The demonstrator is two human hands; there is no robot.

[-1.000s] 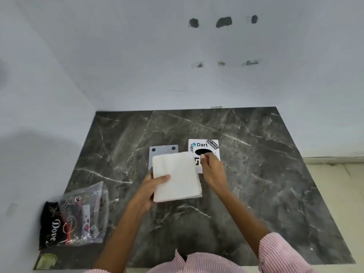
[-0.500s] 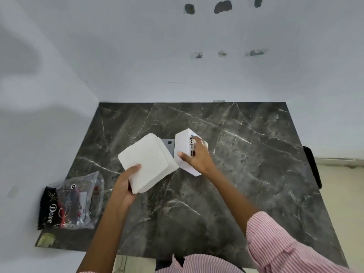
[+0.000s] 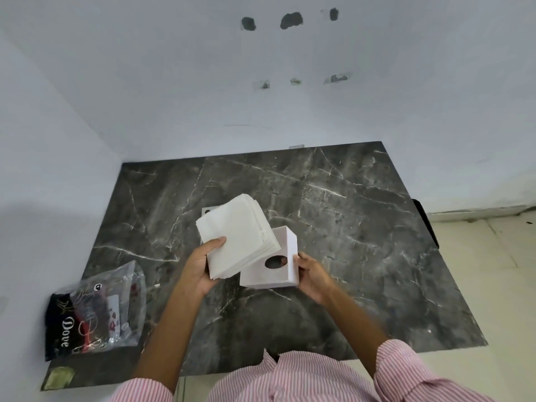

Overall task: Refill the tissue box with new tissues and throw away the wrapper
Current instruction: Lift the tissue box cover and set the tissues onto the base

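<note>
My left hand (image 3: pixel 200 266) holds a thick stack of white tissues (image 3: pixel 237 236) above the dark marble table, thumb on top. My right hand (image 3: pixel 311 274) grips the white tissue box (image 3: pixel 272 271) by its right side, tipped so the face with the oval hole points toward me. The stack's lower right corner overlaps the box's upper left edge. A grey lid plate (image 3: pixel 207 210) lies on the table behind the stack, mostly hidden. The clear printed wrapper (image 3: pixel 116 306) lies at the table's left front.
A black Dove packet (image 3: pixel 62 329) lies under the wrapper near the left wall. The marble table (image 3: pixel 362 227) sits in a corner with white walls behind and left. A dark object (image 3: pixel 425 221) hangs at its right edge; tiled floor lies beyond.
My right hand lifted the box off the table, turned it and brought it toward me. My left hand raised the tissue stack and tilted it against the box.
</note>
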